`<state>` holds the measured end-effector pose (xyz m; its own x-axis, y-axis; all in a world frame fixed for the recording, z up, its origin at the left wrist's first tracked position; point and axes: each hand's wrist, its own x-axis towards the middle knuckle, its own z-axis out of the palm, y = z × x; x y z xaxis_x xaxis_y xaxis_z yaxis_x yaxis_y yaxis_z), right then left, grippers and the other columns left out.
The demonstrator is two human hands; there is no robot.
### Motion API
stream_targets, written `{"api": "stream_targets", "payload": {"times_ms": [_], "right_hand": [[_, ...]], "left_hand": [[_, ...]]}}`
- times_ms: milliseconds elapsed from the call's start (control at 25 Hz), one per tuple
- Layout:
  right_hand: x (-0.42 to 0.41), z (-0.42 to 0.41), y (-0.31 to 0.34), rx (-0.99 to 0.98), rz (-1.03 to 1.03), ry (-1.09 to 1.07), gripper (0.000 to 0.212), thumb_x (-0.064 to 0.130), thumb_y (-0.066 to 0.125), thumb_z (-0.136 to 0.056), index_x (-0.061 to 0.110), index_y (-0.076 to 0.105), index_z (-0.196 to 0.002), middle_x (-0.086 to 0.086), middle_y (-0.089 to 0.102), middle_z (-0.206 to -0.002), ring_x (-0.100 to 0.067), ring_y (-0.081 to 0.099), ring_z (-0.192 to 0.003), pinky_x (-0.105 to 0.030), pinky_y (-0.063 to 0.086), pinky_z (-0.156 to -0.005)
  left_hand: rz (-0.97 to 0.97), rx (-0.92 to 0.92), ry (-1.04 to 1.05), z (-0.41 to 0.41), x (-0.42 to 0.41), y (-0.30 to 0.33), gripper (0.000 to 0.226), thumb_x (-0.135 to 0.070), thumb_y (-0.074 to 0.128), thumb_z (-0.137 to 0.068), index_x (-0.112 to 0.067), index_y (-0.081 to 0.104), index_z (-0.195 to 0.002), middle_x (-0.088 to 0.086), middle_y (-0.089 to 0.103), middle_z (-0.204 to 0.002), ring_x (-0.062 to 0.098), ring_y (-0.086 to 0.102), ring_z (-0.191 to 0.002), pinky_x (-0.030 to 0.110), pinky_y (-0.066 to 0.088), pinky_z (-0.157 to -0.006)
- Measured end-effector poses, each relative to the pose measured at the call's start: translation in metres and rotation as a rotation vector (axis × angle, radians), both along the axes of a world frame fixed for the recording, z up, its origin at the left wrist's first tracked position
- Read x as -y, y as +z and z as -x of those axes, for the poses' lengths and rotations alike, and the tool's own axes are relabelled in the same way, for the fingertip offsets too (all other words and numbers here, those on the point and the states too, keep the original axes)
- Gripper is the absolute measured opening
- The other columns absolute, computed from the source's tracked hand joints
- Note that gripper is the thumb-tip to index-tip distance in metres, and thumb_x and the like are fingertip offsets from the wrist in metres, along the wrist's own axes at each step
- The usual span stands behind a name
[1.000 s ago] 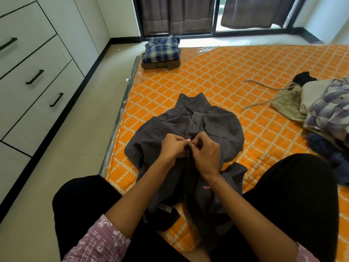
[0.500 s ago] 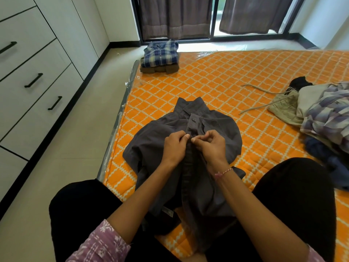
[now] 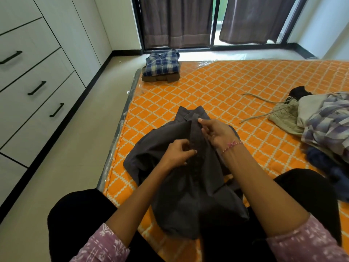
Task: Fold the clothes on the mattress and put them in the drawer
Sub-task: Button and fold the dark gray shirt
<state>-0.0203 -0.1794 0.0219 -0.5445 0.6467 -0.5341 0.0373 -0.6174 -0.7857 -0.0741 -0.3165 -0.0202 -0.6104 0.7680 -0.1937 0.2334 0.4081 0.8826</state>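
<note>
Two folded items stacked (image 3: 161, 67), grey shirt (image 3: 188, 176) pinched at placket by left hand (image 3: 177, 155) and right hand (image 3: 217, 134), pile (image 3: 321, 121) unfolded, drawers (image 3: 37, 87) closed.

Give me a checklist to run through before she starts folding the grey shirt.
1. Left hand pinching the grey shirt at its front placket: ok.
2. Right hand holding the placket near the collar: ok.
3. Front fully buttoned: cannot tell, the hands cover it.
4. Shirt spread flat on the mattress: not ok, it is bunched and partly over her lap.
5. Folded stack at the mattress corner, out of the way: ok.
6. Drawers open to take clothes: not ok, all shut.
</note>
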Motion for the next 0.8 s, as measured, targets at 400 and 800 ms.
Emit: {"api": "stream_targets", "payload": {"times_ms": [400, 800], "right_hand": [[0.015, -0.015, -0.008, 0.471, -1.107, 0.011, 0.017, 0.026, 0.069, -0.083, 0.014, 0.06, -0.074, 0.002, 0.058, -0.07, -0.015, 0.056, -0.066, -0.031, 0.044, -0.058], [0.032, -0.043, -0.051, 0.289, -0.481, 0.168, 0.022, 0.012, 0.064, -0.088, 0.008, 0.062, -0.066, -0.009, 0.063, -0.072, -0.025, 0.065, -0.079, -0.033, 0.057, -0.065]], "left_hand": [[-0.235, 0.497, 0.263, -0.009, -0.007, -0.025, 0.023, -0.009, 0.048, -0.097, -0.012, 0.063, -0.079, 0.005, 0.062, -0.08, 0.011, 0.058, -0.071, 0.016, 0.05, -0.053], [-0.305, 0.361, 0.291, -0.015, -0.002, -0.032, 0.021, -0.011, 0.048, -0.097, -0.011, 0.061, -0.079, 0.007, 0.06, -0.08, 0.019, 0.057, -0.08, 0.029, 0.048, -0.076]]}}
